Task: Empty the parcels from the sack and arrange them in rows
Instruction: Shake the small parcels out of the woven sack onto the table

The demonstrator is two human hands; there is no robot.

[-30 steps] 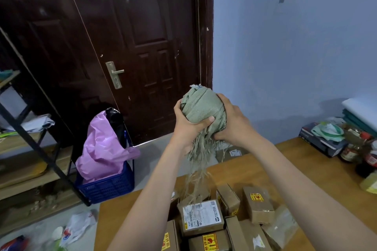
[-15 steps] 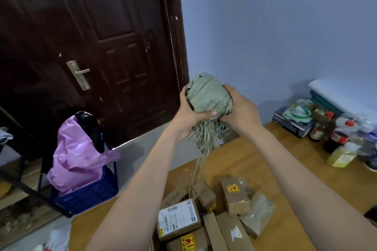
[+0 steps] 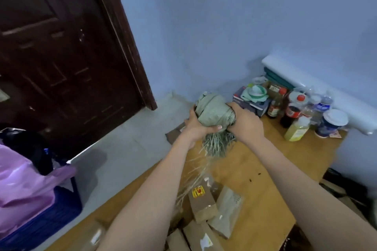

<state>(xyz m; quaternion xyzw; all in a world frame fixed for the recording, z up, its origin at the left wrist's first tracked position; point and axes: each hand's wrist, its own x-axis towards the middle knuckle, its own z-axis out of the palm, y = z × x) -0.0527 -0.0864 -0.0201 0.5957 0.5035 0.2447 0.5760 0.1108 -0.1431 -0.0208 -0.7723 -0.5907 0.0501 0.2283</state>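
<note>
Above the table (image 3: 271,171), both arms outstretched: left hand (image 3: 193,125) and right hand (image 3: 245,123) clutching the bundled sack (image 3: 214,111), frayed threads dangling.

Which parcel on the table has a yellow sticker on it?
The upright-looking brown box parcel in the middle of the pile: it carries a yellow sticker with red print near its top. The clear-wrapped parcel beside it has none.
</note>
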